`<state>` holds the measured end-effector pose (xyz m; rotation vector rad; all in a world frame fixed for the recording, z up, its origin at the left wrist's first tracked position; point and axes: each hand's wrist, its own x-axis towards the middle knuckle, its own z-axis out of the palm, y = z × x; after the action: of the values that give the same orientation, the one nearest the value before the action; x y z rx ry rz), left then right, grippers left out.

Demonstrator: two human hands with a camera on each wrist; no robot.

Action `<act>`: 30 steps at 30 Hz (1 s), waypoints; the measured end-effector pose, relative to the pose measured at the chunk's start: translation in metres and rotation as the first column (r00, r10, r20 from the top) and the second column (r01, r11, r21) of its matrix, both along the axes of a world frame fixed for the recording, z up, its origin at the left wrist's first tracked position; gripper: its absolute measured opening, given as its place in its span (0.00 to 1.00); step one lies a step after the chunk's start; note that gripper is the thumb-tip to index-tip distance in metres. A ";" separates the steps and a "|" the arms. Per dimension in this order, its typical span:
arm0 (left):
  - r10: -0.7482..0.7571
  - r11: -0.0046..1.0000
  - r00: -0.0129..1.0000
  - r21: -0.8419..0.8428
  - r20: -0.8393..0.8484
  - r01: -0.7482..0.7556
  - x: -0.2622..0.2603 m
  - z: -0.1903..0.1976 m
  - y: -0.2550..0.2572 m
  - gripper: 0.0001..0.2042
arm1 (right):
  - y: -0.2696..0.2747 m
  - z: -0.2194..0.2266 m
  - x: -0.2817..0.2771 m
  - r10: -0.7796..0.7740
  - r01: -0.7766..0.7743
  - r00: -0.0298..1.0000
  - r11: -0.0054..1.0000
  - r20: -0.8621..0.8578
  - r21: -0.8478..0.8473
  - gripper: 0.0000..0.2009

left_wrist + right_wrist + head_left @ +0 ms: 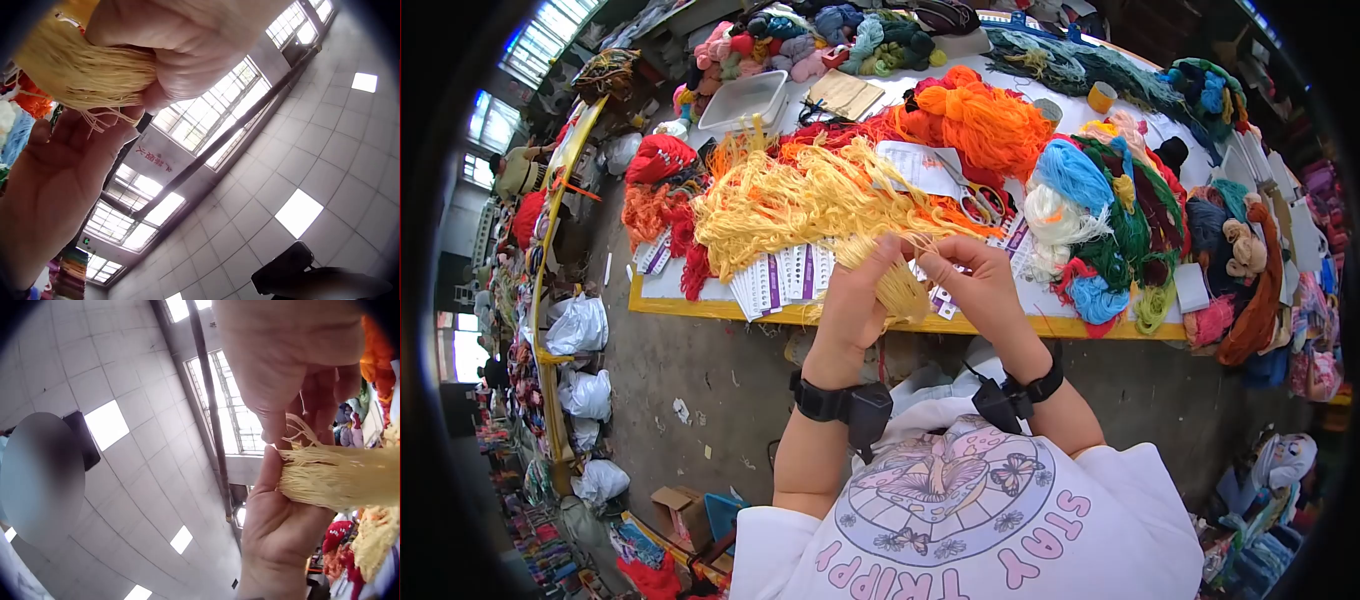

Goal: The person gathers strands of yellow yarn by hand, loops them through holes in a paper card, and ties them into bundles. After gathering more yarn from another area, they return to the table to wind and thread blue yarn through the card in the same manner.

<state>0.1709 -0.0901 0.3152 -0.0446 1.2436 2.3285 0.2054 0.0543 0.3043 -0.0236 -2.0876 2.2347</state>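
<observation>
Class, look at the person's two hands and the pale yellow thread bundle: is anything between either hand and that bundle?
Nothing visible. The left hand grips the yellow thread bundle directly, and the right hand pinches loose strands at its end.

Big workshop hall. Long table [700, 300] with a yellow edge, its top buried in yarn heaps [980, 115] of orange, red, blue and green; white plastic tray [745, 98] near the far left corner. Floor [700, 390] is grey concrete, dirty, with white sacks [578, 325] along the left and a cardboard box [678, 510]. Ceiling: white tiles with square light panels [299, 212]. Tall multi-pane windows [206, 119] let in bright daylight; a red-lettered sign [150, 159] hangs below them.
</observation>
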 end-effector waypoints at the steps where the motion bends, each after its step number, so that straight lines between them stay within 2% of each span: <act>1: -0.017 1.000 1.000 -0.015 -0.013 0.017 0.000 0.000 0.001 0.12 | -0.001 -0.005 -0.001 -0.010 0.015 0.998 0.997 -0.070 0.081 0.07; 4: 0.066 0.997 0.995 -0.030 -0.069 -0.068 0.002 -0.002 0.005 0.13 | -0.002 -0.008 -0.004 -0.017 0.015 1.000 0.998 -0.017 -0.065 0.08; 5: 0.057 0.998 0.998 -0.032 -0.026 -0.058 0.002 0.000 0.004 0.14 | 0.000 -0.006 -0.004 0.008 0.006 0.998 0.977 0.066 -0.215 0.08; 7: 0.040 0.999 0.997 -0.036 0.062 -0.038 0.001 0.010 0.001 0.16 | 0.004 0.003 -0.004 0.095 0.025 0.972 0.868 0.214 -0.496 0.08; 10: -0.016 1.000 0.992 0.027 0.126 0.013 0.003 0.022 0.003 0.16 | -0.001 0.003 -0.005 0.104 -0.071 0.989 0.961 0.110 -0.268 0.08; 13: -0.055 0.997 0.997 -0.065 -0.061 0.051 0.006 0.012 0.003 0.16 | 0.001 -0.003 -0.003 0.122 -0.102 0.988 0.978 0.098 -0.183 0.08; 16: -0.072 0.986 0.989 -0.156 -0.131 0.052 0.003 0.005 0.000 0.15 | -0.001 0.002 -0.001 0.095 -0.072 0.993 0.962 0.076 -0.265 0.09; 19: 0.008 0.995 0.995 -0.102 -0.102 -0.019 0.001 0.003 0.000 0.13 | 0.003 0.007 0.002 0.084 -0.038 0.988 0.946 0.130 -0.323 0.09; 22: 0.036 0.999 0.998 -0.024 -0.060 -0.037 0.000 -0.001 -0.002 0.11 | 0.006 0.000 0.001 0.076 -0.023 0.984 0.952 0.162 -0.304 0.08; 25: 0.018 0.999 0.998 -0.029 -0.061 -0.020 -0.001 -0.006 -0.003 0.11 | 0.006 0.001 0.002 0.080 -0.028 0.983 0.955 0.167 -0.296 0.08; 28: 0.011 0.998 1.000 -0.057 -0.020 -0.012 0.000 -0.007 0.000 0.12 | 0.003 -0.009 0.002 0.026 -0.015 0.995 0.994 0.101 -0.111 0.09; 30: 0.021 0.998 0.999 -0.058 -0.050 -0.024 0.001 -0.006 0.004 0.13 | 0.000 -0.014 -0.001 -0.027 0.027 0.998 1.000 -0.059 0.007 0.08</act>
<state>0.1716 -0.0866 0.3095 -0.0210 1.3424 2.3244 0.2043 0.0546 0.2907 0.0142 -2.0531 2.1847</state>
